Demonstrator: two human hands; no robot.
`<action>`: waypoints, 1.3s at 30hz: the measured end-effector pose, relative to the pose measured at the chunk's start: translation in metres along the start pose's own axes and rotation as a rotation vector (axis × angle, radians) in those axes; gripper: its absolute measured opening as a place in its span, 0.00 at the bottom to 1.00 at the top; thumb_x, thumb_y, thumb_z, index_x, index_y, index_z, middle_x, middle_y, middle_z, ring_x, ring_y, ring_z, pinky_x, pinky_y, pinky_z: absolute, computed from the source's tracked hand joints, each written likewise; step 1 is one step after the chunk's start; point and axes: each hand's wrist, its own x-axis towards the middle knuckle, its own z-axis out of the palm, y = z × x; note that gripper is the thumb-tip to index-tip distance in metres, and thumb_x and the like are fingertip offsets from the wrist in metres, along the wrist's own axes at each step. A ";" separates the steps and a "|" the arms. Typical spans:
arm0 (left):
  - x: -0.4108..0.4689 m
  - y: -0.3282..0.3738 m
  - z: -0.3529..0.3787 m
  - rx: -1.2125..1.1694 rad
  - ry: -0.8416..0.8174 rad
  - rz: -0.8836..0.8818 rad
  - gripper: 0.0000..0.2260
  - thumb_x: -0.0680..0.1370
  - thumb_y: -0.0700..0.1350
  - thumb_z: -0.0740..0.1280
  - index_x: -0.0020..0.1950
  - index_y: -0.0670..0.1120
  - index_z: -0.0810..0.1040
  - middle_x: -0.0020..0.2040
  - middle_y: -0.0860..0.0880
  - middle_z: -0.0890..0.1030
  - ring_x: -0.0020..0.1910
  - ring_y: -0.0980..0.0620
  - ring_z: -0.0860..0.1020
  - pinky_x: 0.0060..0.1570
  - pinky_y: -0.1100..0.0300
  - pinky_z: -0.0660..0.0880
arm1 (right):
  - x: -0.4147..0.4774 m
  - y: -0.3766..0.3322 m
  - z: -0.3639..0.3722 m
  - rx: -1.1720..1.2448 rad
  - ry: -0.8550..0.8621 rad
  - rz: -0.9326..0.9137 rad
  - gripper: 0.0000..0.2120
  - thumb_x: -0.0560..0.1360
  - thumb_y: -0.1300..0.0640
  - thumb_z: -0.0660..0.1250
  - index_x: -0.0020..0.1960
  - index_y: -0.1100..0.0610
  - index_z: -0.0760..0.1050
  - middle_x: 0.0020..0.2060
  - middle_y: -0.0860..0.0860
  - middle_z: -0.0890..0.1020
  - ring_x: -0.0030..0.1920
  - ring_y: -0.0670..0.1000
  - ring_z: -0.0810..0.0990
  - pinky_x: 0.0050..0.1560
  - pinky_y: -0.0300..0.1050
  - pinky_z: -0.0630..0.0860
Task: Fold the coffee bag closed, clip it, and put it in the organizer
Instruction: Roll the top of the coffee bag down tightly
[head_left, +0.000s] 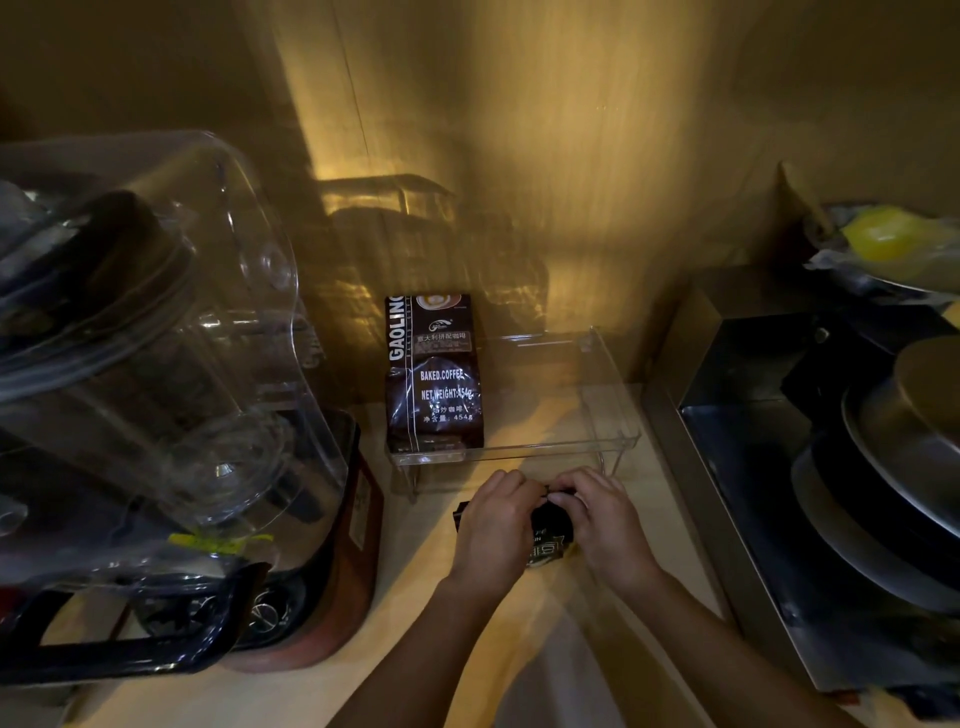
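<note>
Just in front of the organizer (613, 410), my left hand (493, 525) and right hand (605, 517) pinch the coffee bag (550, 540) top; loose fold could spring open.

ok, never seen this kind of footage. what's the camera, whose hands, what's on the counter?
There is no robot here. One wide-angle camera sits on a person's head and looks forward and down, so the edges bend and the two arms come in from the bottom.

The left hand and the right hand meet over a small dark coffee bag on the counter, both gripping its top. Much of the bag is hidden, and I see no clip.

Just behind the hands is a clear organizer, which already holds a second coffee bag standing at its left end. A blender under a clear cover fills the left side. On the right a metal bin holds stacked pans.
</note>
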 end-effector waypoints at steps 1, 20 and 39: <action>0.000 -0.001 0.000 -0.010 0.002 0.003 0.06 0.72 0.33 0.66 0.45 0.42 0.78 0.39 0.44 0.79 0.39 0.46 0.75 0.36 0.56 0.68 | 0.000 0.000 0.000 -0.006 0.001 -0.003 0.03 0.74 0.62 0.64 0.45 0.58 0.76 0.44 0.53 0.80 0.47 0.55 0.73 0.44 0.44 0.65; 0.004 -0.010 -0.001 -0.024 0.009 0.051 0.03 0.72 0.34 0.67 0.38 0.40 0.77 0.33 0.43 0.78 0.34 0.45 0.74 0.30 0.52 0.74 | 0.005 0.002 -0.005 -0.122 -0.017 -0.284 0.05 0.70 0.62 0.63 0.41 0.60 0.78 0.35 0.54 0.83 0.38 0.54 0.79 0.42 0.39 0.63; 0.000 -0.026 -0.006 0.123 -0.021 0.031 0.11 0.63 0.33 0.72 0.38 0.44 0.73 0.32 0.47 0.77 0.35 0.53 0.69 0.29 0.61 0.62 | 0.014 0.002 -0.003 -0.148 -0.019 -0.358 0.04 0.69 0.63 0.65 0.42 0.58 0.78 0.37 0.53 0.82 0.40 0.48 0.72 0.43 0.45 0.65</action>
